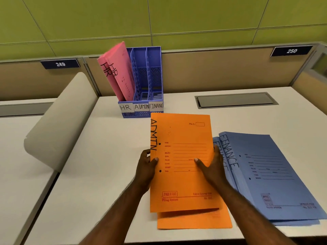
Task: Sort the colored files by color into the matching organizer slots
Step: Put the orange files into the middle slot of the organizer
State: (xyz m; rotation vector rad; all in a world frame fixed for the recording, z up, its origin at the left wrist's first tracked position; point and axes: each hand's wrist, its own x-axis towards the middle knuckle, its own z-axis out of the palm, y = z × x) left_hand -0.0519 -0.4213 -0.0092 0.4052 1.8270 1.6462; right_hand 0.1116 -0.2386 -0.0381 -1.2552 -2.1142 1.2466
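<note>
Gripping an orange ADMIN file (182, 138) by its two side edges, the left hand (146, 169) and right hand (211, 167) clamp it with thumbs on the cover. Beneath the grip lies a second orange file (194, 220); just right, two blue FINANCE files (276, 175). Beyond the grip stands the blue organizer (150, 75), pink HR files (118, 71) in its left slot.

I count two pink files (116, 71) upper centre, two orange files (182, 161) in my two hands, two blue files (269, 174) at right, one three-slot organizer (146, 75).
</note>
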